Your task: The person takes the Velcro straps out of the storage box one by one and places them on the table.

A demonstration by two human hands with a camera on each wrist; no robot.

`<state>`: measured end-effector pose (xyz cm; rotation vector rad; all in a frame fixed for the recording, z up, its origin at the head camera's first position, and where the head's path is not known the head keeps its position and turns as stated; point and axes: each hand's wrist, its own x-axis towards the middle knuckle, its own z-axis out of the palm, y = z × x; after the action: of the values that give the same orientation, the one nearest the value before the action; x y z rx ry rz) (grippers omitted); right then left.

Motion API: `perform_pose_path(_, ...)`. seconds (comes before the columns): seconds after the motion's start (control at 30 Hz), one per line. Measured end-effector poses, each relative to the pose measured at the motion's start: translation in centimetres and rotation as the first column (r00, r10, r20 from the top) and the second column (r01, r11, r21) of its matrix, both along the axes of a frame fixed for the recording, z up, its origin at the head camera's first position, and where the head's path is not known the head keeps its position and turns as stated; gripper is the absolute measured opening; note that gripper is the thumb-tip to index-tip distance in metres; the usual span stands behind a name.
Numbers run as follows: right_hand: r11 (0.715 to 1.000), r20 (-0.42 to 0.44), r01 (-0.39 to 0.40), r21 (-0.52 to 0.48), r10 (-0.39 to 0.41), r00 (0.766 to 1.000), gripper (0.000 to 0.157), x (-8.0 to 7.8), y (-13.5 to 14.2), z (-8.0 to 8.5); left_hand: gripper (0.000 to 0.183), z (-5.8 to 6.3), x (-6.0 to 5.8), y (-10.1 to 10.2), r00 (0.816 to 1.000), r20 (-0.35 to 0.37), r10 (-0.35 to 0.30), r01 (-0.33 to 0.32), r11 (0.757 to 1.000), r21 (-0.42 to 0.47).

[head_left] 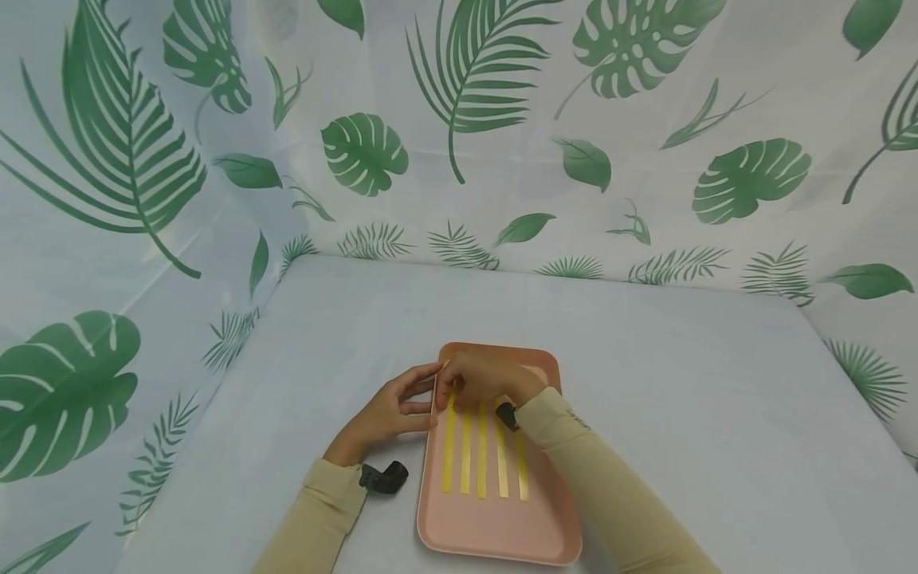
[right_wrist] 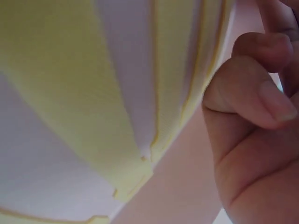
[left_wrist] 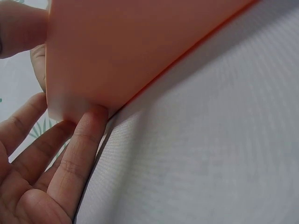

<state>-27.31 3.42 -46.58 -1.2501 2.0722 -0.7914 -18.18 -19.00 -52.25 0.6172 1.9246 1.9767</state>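
Observation:
A pink tray (head_left: 495, 530) lies lengthwise before me, with several yellow strips (head_left: 481, 462) side by side in it. My left hand (head_left: 390, 414) rests against the tray's left edge, its fingers spread and mostly straight; in the left wrist view a fingertip touches the outer wall of the tray (left_wrist: 140, 37). Over the tray's far left part, my right hand (head_left: 480, 376) bends down at the upper end of the leftmost strip. Curled fingers (right_wrist: 247, 91) show in the right wrist view beside the yellow strips (right_wrist: 70, 84). What its thumb and index fingertip touch is hidden.
The tray stands on a white-covered table (head_left: 681, 414). Leaf-printed cloth (head_left: 502, 175) hangs behind the table and along its sides. A black wrist camera (head_left: 385, 478) sits on the left wrist, another (head_left: 508, 416) on the right.

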Motion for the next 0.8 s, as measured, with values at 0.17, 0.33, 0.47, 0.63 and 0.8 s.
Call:
perform_pose_path(0.17,1.0,-0.012,0.007,0.014,-0.006,1.0,0.036,-0.2,-0.2,-0.4,0.084,0.0,0.0,0.0,1.0,0.013,-0.004,0.004,1.0,0.009)
perform_pose_path(0.33,1.0,-0.006,-0.004,-0.025,0.004,1.0,0.032,-0.2,-0.3,-0.7,0.085,-0.2,0.0,0.0,1.0,0.005,0.004,-0.004,1.0,0.001)
perform_pose_path(0.47,0.998,-0.005,-0.02,-0.065,0.019,1.0,0.026,-0.2,-0.3,-0.7,0.085,-0.2,-0.1,0.1,1.0,-0.019,0.002,-0.002,1.0,0.008)
perform_pose_path(0.63,0.992,-0.002,-0.032,-0.119,0.032,0.999,0.022,-0.1,0.0,0.0,0.085,-0.2,-0.1,0.0,1.0,-0.026,0.006,-0.006,1.0,0.012)
perform_pose_path(0.8,0.992,-0.049,-0.043,-0.121,0.037,0.998,0.024,0.0,0.8,1.8,0.085,-0.2,-0.1,0.0,1.0,-0.024,0.01,-0.01,1.0,0.009)
